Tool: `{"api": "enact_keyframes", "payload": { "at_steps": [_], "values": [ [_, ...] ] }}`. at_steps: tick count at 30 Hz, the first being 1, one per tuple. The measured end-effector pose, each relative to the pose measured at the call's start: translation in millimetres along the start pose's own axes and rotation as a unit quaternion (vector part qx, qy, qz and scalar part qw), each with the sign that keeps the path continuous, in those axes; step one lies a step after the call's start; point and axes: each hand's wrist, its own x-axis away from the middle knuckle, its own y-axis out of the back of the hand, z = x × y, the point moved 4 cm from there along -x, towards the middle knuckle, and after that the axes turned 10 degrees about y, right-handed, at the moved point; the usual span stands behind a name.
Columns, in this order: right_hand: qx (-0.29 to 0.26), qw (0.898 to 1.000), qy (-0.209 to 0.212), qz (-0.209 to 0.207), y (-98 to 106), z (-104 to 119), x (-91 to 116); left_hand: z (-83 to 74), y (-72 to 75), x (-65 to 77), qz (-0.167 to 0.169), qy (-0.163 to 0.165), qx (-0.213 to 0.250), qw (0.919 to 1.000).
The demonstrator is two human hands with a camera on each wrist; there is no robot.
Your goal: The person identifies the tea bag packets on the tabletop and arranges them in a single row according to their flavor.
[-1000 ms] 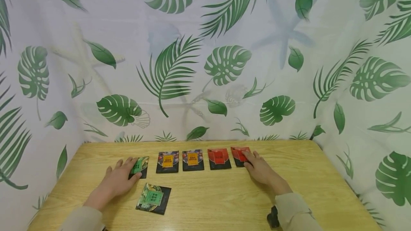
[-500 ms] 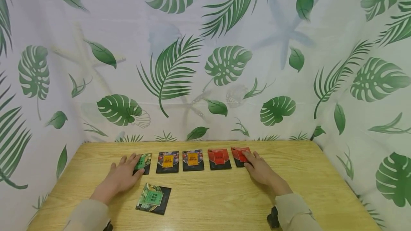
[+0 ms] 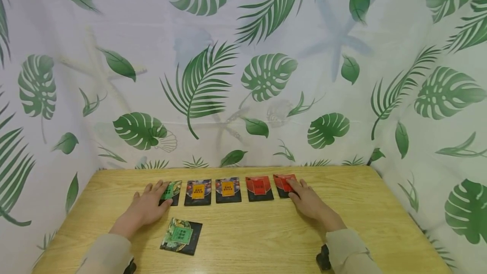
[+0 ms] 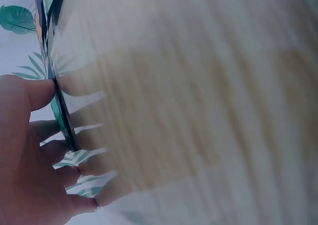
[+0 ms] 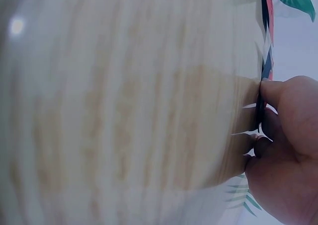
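Observation:
In the head view, my left hand (image 3: 144, 209) rests with spread fingers on a flat green-and-black packet (image 3: 176, 190) at the left end of a row. From the left wrist view, the thumb (image 4: 40, 93) touches that packet's near edge and the fingers reach over it. My right hand (image 3: 310, 203) lies on the red-and-black packet (image 3: 282, 182) at the row's right end, fingertips covering its right part. A second green-and-black packet (image 3: 181, 236) lies turned at an angle, nearer to me and right of the left forearm.
Between the hands, two packets with orange labels, a left one (image 3: 198, 192) and a right one (image 3: 228, 189), and another red packet (image 3: 259, 188) lie in the row. The wooden table (image 3: 258, 240) meets a leaf-patterned curtain (image 3: 213, 147) behind and at both sides.
My left hand has slid the green packet right and slightly away from me, close beside the first orange-labelled one, and straightened it. My right hand has stayed in place.

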Motion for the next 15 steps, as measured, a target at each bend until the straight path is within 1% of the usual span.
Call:
{"api": "enact_keyframes", "payload": {
  "at_steps": [4, 15],
  "values": [
    [0.0, 1.0, -0.001, 0.002, -0.3, -0.5, -0.2, 1.5, 0.0, -0.2, 0.003, 0.001, 0.009, 1.0],
    [0.001, 1.0, -0.001, 0.0, 0.5, 0.1, -0.1, 1.7, -0.3, -1.2, -0.001, -0.002, 0.011, 0.9999]
  ]
}}
